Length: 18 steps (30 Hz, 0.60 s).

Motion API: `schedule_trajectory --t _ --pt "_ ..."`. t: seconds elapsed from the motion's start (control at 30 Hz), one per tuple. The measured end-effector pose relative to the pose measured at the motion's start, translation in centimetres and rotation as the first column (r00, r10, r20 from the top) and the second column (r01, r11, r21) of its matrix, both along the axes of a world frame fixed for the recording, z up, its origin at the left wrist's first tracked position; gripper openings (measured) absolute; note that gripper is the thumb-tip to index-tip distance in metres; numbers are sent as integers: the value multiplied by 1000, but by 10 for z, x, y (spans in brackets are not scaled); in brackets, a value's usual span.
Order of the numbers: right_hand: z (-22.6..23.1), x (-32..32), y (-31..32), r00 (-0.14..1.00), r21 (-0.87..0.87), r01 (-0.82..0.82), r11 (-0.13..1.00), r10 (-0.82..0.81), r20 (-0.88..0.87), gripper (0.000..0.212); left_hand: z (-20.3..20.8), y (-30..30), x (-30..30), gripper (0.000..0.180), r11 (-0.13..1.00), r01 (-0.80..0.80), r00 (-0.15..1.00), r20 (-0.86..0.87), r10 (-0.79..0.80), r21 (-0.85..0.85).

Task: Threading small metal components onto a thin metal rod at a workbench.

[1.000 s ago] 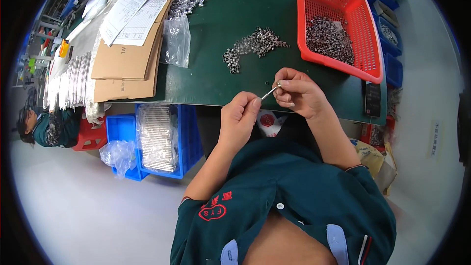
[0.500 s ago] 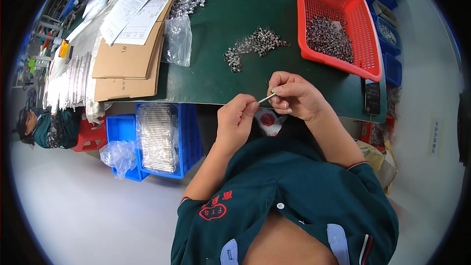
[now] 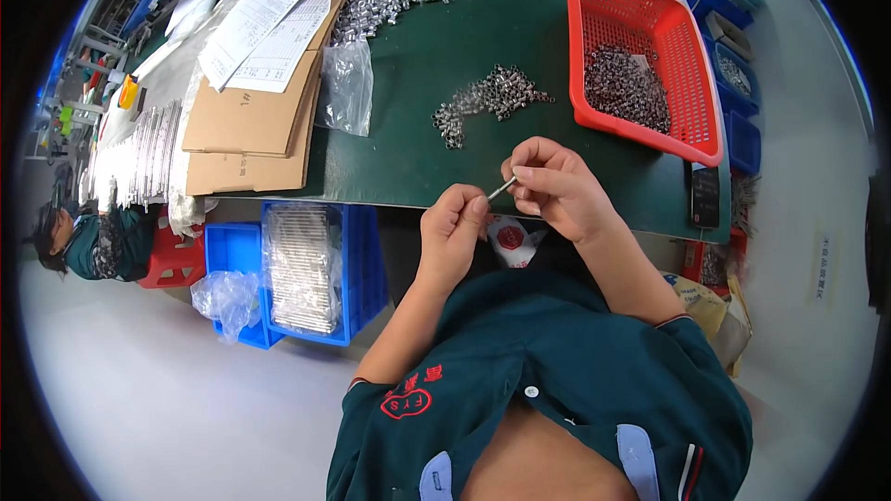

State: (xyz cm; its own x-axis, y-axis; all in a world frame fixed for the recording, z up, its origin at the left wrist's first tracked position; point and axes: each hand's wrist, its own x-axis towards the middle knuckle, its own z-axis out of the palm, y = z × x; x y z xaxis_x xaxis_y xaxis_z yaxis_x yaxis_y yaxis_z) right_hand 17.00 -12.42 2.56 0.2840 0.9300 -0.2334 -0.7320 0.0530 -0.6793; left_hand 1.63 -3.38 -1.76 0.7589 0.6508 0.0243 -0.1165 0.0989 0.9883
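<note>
At centre frame, the rod (image 3: 502,189) is pinched by left hand (image 3: 451,228) and right hand (image 3: 561,190), its upper tip newly covered, progress there unseen.

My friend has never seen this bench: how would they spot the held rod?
Find the big green table, then its near edge, where the left hand and right hand face each other. Slanting between them is the thin silvery rod; unlike the short metal pieces piled beyond, it is slender and held.

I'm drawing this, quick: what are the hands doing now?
Left hand: closed, holding a thin metal rod.
Right hand: closed, pinching the rod's other end.
</note>
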Motion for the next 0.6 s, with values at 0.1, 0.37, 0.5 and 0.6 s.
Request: schedule_trajectory --t 0.1,0.37,0.5,0.6 --pt "0 -1 1 981 -11 73 997 -70 182 11 -2 -1 2 14 989 34 998 61 -25 -146" --pt "-7 -6 6 825 126 184 975 -223 520 12 12 -4 7 19 766 182 978 191 -78 -617" --pt "-3 -2 6 869 160 99 982 -163 468 13 16 -5 7 18 664 280 951 292 -96 -693" --pt "2 -5 7 843 33 95 995 -98 529 13 18 -12 6 17 911 52 996 90 -17 -409"
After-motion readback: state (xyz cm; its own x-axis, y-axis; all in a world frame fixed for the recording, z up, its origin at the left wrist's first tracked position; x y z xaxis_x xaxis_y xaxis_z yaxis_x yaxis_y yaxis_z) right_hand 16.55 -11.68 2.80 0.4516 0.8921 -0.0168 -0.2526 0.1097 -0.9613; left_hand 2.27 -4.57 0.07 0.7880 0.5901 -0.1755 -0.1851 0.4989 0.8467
